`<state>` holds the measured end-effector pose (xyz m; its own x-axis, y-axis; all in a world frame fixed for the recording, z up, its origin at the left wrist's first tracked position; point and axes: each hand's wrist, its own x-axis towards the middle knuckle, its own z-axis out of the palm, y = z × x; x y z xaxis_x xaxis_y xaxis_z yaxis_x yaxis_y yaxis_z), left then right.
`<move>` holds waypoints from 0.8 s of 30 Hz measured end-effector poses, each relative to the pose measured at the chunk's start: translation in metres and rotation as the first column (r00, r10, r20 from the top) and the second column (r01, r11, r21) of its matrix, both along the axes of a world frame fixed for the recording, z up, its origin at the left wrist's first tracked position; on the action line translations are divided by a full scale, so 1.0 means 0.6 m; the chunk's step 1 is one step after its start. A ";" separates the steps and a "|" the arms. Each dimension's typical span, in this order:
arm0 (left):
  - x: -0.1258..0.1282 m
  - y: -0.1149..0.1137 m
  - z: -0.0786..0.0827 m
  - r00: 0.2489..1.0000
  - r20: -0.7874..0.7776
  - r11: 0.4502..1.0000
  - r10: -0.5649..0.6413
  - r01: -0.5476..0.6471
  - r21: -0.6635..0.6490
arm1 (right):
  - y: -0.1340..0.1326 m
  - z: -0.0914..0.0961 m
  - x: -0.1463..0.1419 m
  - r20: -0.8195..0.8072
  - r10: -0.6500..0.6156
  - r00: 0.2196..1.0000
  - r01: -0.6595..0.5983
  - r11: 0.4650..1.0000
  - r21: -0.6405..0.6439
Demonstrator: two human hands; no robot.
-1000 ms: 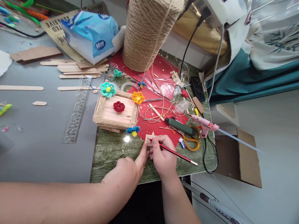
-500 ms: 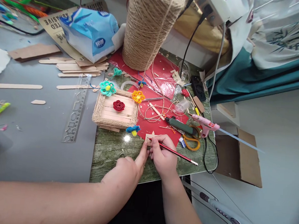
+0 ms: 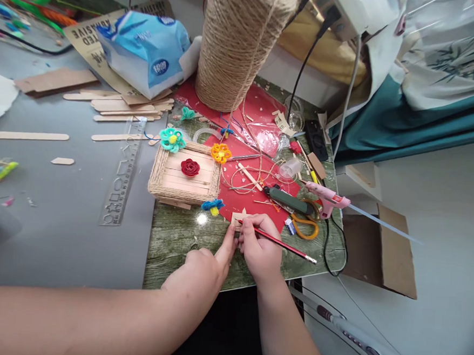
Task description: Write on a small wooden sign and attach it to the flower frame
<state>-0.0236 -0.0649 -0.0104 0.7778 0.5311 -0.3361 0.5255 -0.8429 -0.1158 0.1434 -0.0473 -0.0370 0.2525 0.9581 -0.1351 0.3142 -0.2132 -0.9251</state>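
My right hand (image 3: 262,249) is closed around a red-and-black pencil (image 3: 285,241), its tip down on a small pale flat piece (image 3: 236,217) at the table's front. My left hand (image 3: 210,265) has its index finger stretched out, pressing on the lower edge of that piece; its other fingers look curled and are partly hidden. The two hands nearly touch. Just beyond them lies a blue pipe-cleaner flower (image 3: 213,206) with a yellow centre. Up and to the left stands a twine-edged stick box (image 3: 183,194) bearing a dark red rose (image 3: 189,167) and an orange flower (image 3: 221,153).
A big twine spool (image 3: 241,48) stands behind. To the right lie a pink glue gun (image 3: 328,197), orange-handled scissors (image 3: 307,228), a green-handled tool (image 3: 288,199) and an eraser (image 3: 290,226). A clear ruler (image 3: 118,185) and craft sticks (image 3: 122,108) rest on the grey mat (image 3: 73,252).
The whole view has shifted very slightly. Both hands and the pencil stay in nearly the same place on the pale piece.
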 end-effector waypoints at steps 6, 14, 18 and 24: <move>0.000 -0.001 -0.001 1.000 0.023 1.000 0.011 -0.011 0.010 | 0.001 0.001 -0.002 0.003 -0.019 1.000 0.019 1.000 0.012; 0.002 -0.001 -0.002 0.996 0.063 0.997 0.069 -0.067 -0.037 | 0.002 0.005 -0.003 0.002 -0.002 1.000 0.002 1.000 0.031; 0.002 -0.003 -0.005 0.996 0.058 0.997 0.071 -0.069 -0.038 | 0.001 0.002 -0.002 -0.002 -0.002 1.000 0.002 1.000 0.010; 0.000 -0.004 -0.005 0.999 0.041 1.000 0.027 -0.027 0.000 | 0.000 -0.002 -0.004 -0.160 -0.050 0.986 0.048 0.999 -0.019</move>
